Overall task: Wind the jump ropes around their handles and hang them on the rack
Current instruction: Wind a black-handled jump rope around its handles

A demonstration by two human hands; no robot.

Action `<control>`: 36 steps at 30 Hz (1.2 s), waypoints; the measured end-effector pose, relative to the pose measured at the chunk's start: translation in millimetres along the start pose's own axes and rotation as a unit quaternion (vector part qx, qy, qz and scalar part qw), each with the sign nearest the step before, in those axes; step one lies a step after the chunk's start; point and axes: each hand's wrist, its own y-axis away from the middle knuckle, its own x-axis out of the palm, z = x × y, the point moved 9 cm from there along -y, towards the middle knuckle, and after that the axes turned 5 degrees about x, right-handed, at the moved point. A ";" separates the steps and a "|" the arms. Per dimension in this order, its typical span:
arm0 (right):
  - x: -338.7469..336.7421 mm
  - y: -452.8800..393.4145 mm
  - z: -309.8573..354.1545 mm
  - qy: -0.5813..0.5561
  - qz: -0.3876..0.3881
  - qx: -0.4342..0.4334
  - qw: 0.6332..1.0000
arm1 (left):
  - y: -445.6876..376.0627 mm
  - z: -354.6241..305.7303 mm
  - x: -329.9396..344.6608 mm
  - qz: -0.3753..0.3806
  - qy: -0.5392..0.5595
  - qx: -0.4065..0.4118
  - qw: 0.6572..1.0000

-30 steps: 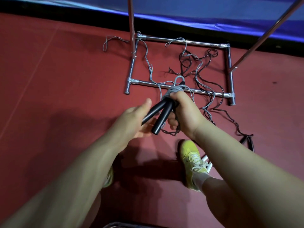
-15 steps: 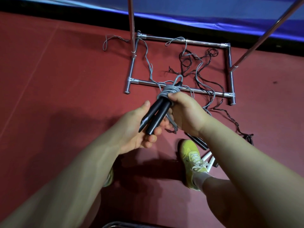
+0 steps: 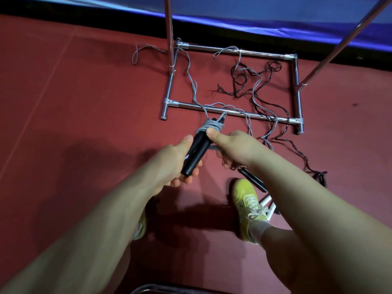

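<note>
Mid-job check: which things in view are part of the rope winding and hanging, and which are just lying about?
Part of the job:
- black handles, held in the left hand
- grey rope wound round them, pinned by the right hand
- black rope loose on the floor
- rack base

Lying about:
- blue mat
- yellow shoe

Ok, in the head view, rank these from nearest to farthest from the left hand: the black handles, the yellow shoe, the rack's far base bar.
1. Black handles: held in the left hand, so touching it.
2. Yellow shoe: on the floor, below and to the hand's right.
3. Far base bar: at the top, by the blue mat.
</note>
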 end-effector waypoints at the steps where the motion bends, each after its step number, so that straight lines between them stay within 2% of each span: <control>1: -2.8 0.5 2.8 -0.018 -0.027 -0.003 0.999 | -0.3 -1.4 -1.1 -0.005 0.006 0.004 1.000; 5: -4.8 5.7 11.2 -0.154 -0.097 -0.005 0.983 | -3.9 -12.2 -9.8 -0.034 0.013 0.047 0.998; 7: -0.1 7.7 14.5 -0.225 -0.082 0.001 0.971 | -5.4 -15.1 -15.3 -0.048 0.004 0.068 0.996; 10: 10.0 8.2 18.7 -0.308 -0.017 0.015 0.951 | -4.7 -16.9 -22.7 -0.068 -0.033 0.088 0.993; 13: 15.8 8.8 16.1 -0.271 0.029 0.027 0.962 | -5.8 -15.9 -26.3 -0.081 -0.084 0.098 0.988; 15: 14.7 9.9 14.5 -0.230 0.033 0.023 0.972 | -8.1 -15.2 -25.2 -0.077 -0.093 0.120 0.985; 20: 2.1 10.1 17.9 -0.167 -0.024 -0.017 0.986 | -9.8 -16.7 -17.8 -0.051 -0.077 0.173 0.981; 23: -3.4 11.1 23.9 -0.158 -0.051 -0.045 0.985 | -6.2 -18.2 -14.3 -0.032 -0.044 0.159 0.986; 24: -5.6 12.2 26.6 -0.165 -0.058 -0.055 0.983 | -3.7 -17.1 -10.0 -0.007 -0.007 0.134 0.991; 26: -8.7 16.4 33.8 -0.188 -0.060 -0.079 0.977 | 3.3 -11.5 10.2 0.092 0.104 0.057 0.989; 29: -6.2 21.7 41.9 -0.240 -0.022 -0.122 0.963 | 23.5 -16.2 40.3 0.246 0.250 -0.010 0.937; 31: -4.2 22.6 44.5 -0.259 0.005 -0.143 0.955 | 31.7 -21.8 47.9 0.294 0.296 -0.012 0.909; 33: -2.7 17.0 44.3 -0.227 0.019 -0.153 0.962 | 30.2 -25.4 47.3 0.288 0.294 -0.004 0.911; 36: -0.6 9.1 33.2 -0.153 0.034 -0.111 0.981 | 13.8 -15.7 34.3 0.199 0.218 -0.001 0.956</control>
